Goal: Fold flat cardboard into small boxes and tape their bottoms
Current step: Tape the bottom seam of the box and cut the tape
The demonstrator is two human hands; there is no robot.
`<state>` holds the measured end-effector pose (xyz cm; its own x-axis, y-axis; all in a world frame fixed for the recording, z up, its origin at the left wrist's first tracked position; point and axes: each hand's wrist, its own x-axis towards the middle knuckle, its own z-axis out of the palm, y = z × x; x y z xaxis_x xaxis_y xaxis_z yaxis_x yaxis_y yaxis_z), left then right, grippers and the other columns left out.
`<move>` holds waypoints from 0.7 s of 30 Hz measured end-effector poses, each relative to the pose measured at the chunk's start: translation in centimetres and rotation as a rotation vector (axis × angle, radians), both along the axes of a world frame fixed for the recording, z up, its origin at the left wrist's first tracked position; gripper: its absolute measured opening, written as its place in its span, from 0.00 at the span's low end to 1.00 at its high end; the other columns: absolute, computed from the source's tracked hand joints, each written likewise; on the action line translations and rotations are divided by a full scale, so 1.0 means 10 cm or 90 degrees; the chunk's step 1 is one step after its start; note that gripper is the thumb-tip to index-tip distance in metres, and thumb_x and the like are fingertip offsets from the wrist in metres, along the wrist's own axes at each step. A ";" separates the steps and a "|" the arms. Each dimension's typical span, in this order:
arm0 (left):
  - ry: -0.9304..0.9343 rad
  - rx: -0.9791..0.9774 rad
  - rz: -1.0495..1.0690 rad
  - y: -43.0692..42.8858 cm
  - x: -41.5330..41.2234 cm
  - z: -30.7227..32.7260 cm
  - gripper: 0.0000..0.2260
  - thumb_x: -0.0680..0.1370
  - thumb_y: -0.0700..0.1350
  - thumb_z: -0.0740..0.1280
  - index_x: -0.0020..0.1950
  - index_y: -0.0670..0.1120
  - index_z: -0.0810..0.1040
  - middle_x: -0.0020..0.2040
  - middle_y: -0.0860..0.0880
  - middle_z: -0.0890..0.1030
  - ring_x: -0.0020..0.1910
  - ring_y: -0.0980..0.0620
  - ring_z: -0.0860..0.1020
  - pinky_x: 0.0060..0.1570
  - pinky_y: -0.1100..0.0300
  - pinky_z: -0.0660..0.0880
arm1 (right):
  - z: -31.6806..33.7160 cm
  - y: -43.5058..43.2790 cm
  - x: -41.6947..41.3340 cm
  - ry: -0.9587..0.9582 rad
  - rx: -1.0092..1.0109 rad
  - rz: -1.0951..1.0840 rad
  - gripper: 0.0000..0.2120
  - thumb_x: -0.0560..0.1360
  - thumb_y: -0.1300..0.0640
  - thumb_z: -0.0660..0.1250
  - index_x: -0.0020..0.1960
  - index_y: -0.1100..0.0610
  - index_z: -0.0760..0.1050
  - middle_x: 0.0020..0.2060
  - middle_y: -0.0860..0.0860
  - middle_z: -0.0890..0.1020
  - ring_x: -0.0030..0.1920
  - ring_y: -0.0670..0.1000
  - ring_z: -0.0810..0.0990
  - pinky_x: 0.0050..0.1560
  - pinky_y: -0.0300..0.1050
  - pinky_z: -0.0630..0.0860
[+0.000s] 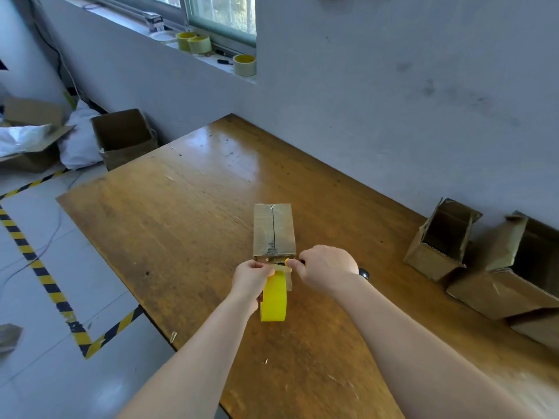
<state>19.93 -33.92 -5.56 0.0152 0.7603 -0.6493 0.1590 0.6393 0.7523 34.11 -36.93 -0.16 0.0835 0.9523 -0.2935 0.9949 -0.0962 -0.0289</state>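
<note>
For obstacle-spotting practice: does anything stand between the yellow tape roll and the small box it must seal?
Nothing visible. The tape roll in the left hand reaches the small box; the right hand grips a dark-handled tool alongside.

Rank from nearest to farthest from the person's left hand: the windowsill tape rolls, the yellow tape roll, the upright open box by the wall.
1. Yellow tape roll, gripped in the left hand itself.
2. Upright open box, off to the right.
3. Windowsill tape rolls, far ahead and high up.

head cam | worn high, facing forward-down | close over table (181,237) | single view
</note>
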 end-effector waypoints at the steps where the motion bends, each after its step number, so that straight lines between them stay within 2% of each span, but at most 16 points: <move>1: 0.006 -0.002 -0.006 0.01 -0.01 0.00 0.06 0.77 0.42 0.68 0.54 0.47 0.76 0.51 0.46 0.78 0.53 0.47 0.76 0.52 0.52 0.74 | 0.00 0.01 -0.02 -0.006 -0.006 -0.004 0.25 0.80 0.37 0.51 0.46 0.53 0.79 0.37 0.48 0.80 0.37 0.47 0.79 0.35 0.40 0.76; 5: 0.039 -0.002 -0.031 0.04 -0.02 0.02 0.08 0.77 0.42 0.68 0.55 0.48 0.75 0.52 0.47 0.77 0.54 0.47 0.75 0.50 0.54 0.72 | 0.04 0.10 -0.10 -0.032 -0.016 -0.024 0.24 0.79 0.37 0.56 0.42 0.54 0.79 0.34 0.48 0.80 0.33 0.46 0.79 0.34 0.39 0.75; 8: 0.043 0.019 -0.076 0.03 -0.04 0.02 0.07 0.77 0.41 0.68 0.54 0.46 0.77 0.51 0.46 0.80 0.52 0.47 0.77 0.51 0.53 0.75 | 0.01 0.06 -0.09 -0.126 -0.063 0.006 0.17 0.80 0.44 0.60 0.45 0.55 0.79 0.34 0.49 0.78 0.32 0.48 0.76 0.33 0.42 0.73; 10: 0.078 0.058 -0.109 0.03 -0.07 0.02 0.03 0.76 0.41 0.67 0.49 0.46 0.79 0.47 0.46 0.81 0.49 0.46 0.78 0.51 0.51 0.77 | -0.14 -0.05 -0.04 -0.101 -0.083 -0.009 0.18 0.79 0.41 0.60 0.47 0.55 0.78 0.37 0.49 0.79 0.37 0.50 0.79 0.36 0.44 0.74; 13: 0.109 0.081 -0.130 0.05 -0.11 0.02 0.01 0.75 0.42 0.69 0.43 0.47 0.80 0.46 0.45 0.81 0.48 0.45 0.79 0.49 0.50 0.76 | -0.38 -0.26 0.04 -0.025 -0.039 -0.074 0.21 0.79 0.37 0.57 0.52 0.53 0.78 0.46 0.50 0.80 0.48 0.54 0.80 0.40 0.46 0.74; 19: 0.139 0.069 -0.166 0.08 -0.14 0.04 0.02 0.77 0.43 0.69 0.48 0.47 0.80 0.47 0.48 0.77 0.49 0.49 0.74 0.47 0.55 0.71 | -0.64 -0.53 0.18 -0.011 -0.082 -0.118 0.20 0.78 0.37 0.59 0.61 0.50 0.74 0.57 0.52 0.78 0.58 0.55 0.77 0.50 0.48 0.73; 21: 0.134 0.063 -0.171 0.08 -0.16 0.06 0.02 0.76 0.42 0.69 0.48 0.47 0.80 0.47 0.48 0.77 0.49 0.49 0.74 0.47 0.54 0.72 | -0.60 -0.48 0.14 -0.005 -0.016 -0.129 0.23 0.76 0.36 0.60 0.62 0.51 0.72 0.58 0.52 0.76 0.60 0.55 0.75 0.53 0.49 0.73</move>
